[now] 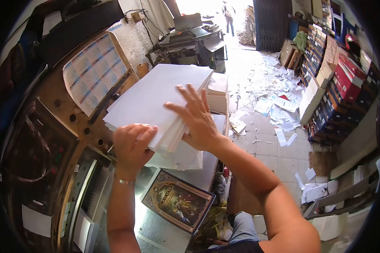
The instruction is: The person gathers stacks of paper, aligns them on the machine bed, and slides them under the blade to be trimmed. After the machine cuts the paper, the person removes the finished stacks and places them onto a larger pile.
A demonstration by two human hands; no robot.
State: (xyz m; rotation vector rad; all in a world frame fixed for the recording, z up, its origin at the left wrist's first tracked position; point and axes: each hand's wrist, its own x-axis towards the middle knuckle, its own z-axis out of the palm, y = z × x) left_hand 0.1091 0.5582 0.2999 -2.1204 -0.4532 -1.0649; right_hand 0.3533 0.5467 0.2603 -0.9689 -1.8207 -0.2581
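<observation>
A thick stack of white paper lies tilted in front of me, its sheets slightly uneven along the near edges. My left hand is closed around its near-left corner, fingers over the top and the thumb side toward the middle. On the right side, my right hand has its fingers spread, slightly blurred, over the edge of the stack. More white paper sits underneath, on the metal table. A dark book cover with an ornate gold frame lies on the table below the stack.
A machine panel with a calendar sheet stands left. Behind the stack is another paper pile. Scraps of paper litter the tiled floor at right, beside stacked boxes. A person stands in the bright doorway.
</observation>
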